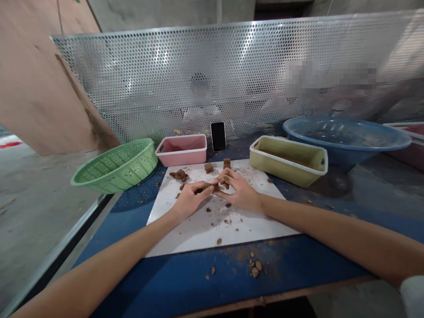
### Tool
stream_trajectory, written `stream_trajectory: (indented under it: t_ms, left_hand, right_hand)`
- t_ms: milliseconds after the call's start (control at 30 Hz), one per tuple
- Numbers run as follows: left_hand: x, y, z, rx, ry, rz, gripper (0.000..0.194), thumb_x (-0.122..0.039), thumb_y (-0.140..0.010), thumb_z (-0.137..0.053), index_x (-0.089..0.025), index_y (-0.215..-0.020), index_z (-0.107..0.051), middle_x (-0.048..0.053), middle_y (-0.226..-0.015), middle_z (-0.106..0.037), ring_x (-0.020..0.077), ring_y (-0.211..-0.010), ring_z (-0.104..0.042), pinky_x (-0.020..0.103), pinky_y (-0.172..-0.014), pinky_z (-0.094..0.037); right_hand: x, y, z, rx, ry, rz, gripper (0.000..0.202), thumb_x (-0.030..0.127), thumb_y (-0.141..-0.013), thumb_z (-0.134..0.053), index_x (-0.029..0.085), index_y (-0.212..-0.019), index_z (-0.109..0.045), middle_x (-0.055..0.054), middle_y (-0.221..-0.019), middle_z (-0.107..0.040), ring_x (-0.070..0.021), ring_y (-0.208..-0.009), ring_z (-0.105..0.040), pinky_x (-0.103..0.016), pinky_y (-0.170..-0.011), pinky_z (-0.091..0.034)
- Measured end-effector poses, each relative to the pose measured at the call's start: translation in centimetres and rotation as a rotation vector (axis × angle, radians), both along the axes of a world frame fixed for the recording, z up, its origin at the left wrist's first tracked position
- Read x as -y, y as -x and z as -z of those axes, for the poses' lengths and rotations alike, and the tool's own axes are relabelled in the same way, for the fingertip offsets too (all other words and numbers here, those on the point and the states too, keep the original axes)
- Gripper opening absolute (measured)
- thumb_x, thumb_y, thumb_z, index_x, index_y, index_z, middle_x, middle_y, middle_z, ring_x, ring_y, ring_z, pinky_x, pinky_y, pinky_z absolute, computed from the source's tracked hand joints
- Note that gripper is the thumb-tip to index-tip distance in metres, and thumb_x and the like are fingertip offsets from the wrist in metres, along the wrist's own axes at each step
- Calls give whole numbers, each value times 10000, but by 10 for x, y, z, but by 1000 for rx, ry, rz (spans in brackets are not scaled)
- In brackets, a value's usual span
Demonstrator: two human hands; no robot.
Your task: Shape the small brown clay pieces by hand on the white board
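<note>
Over the middle of a white board (195, 234), my left hand (193, 197) and my right hand (239, 190) meet at the fingertips. Between them is a small brown lump of clay (215, 187), pinched from both sides and partly hidden by the fingers. Just beyond the hands stand two small brown clay blocks, one squat (208, 168) and one taller (227, 163). To the left lies a crumbly heap of brown clay (179, 175). Crumbs and bits of clay (219, 241) are scattered on the board around my hands.
A green basket (114, 170), a pink bin (182, 155), a dark-screened device (218, 137), a yellow-green bin (288, 170) and a blue basin (347, 132) line the back of the blue table (159, 282). Behind them rises a perforated metal panel (159, 84). Clay pieces (255, 270) lie near the front edge.
</note>
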State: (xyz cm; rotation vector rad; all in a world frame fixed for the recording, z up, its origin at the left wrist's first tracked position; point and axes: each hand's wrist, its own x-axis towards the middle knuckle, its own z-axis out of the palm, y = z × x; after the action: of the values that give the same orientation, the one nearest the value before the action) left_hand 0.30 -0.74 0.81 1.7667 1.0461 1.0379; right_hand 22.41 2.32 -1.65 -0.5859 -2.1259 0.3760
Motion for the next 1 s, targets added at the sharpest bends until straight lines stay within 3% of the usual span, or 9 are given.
stream_trajectory:
  t_ms: [100,267,333,600,767,867,933,1000]
  left_hand:
    - [0,0,1,44,54,-2,443,-580,-875,-789,-141,-858,-846,50,-734,-697,149,-676,-518,279,-646,-395]
    - [-4,2,3,178,312,2,516,-613,-764,-886,-117,-902,-855,-18,-572,-524,82,-540,-264,273,-529,-199]
    - [-5,3,3,193,364,12,518,-603,-716,-924,-110,-855,-847,-24,-568,-499,74,-546,-233,277,-532,-162]
    - [-6,5,7,175,345,49,504,-598,-735,-917,-112,-833,-830,-17,-594,-505,80,-568,-260,276,-547,-153]
    - [-5,4,6,190,341,26,505,-603,-733,-914,-113,-828,-834,-27,-560,-478,75,-544,-220,275,-528,-133]
    - [-5,3,5,194,330,22,518,-609,-721,-918,-113,-852,-847,34,-644,-623,93,-567,-343,262,-539,-240]
    - [-4,2,4,200,319,31,507,-601,-706,-930,-123,-858,-853,77,-745,-708,124,-630,-464,269,-584,-338]
    - [-4,2,4,204,309,38,488,-594,-698,-937,-136,-845,-851,66,-744,-707,128,-641,-487,267,-592,-355]
  right_hand:
    - [0,0,2,0,-5,-19,210,367,-1031,-701,273,-1208,-638,-54,-1112,-605,-200,-901,-608,-383,-820,-573]
    - [3,-1,2,40,9,-7,216,365,-1056,-656,286,-1257,-646,-66,-1136,-614,-226,-1015,-640,-422,-923,-595]
    - [4,-2,1,74,23,-7,221,383,-1067,-637,283,-1264,-649,-71,-1147,-611,-227,-1024,-643,-428,-939,-597]
    - [1,-1,3,149,73,-18,196,411,-1090,-594,266,-1205,-660,-74,-1124,-615,-225,-970,-637,-424,-929,-586]
    - [1,-2,2,121,50,-35,245,399,-1090,-590,293,-1309,-617,-69,-1117,-613,-235,-964,-632,-446,-922,-587]
    - [3,-3,-1,86,44,-15,331,431,-1041,-680,295,-1330,-594,-65,-1149,-599,-232,-979,-631,-440,-928,-584]
    - [4,-2,-1,67,41,0,296,446,-1025,-706,275,-1246,-608,-58,-1135,-596,-224,-962,-628,-428,-918,-580]
    - [4,-2,-1,56,27,9,226,449,-1041,-683,258,-1141,-614,-51,-1089,-595,-216,-937,-621,-418,-901,-576]
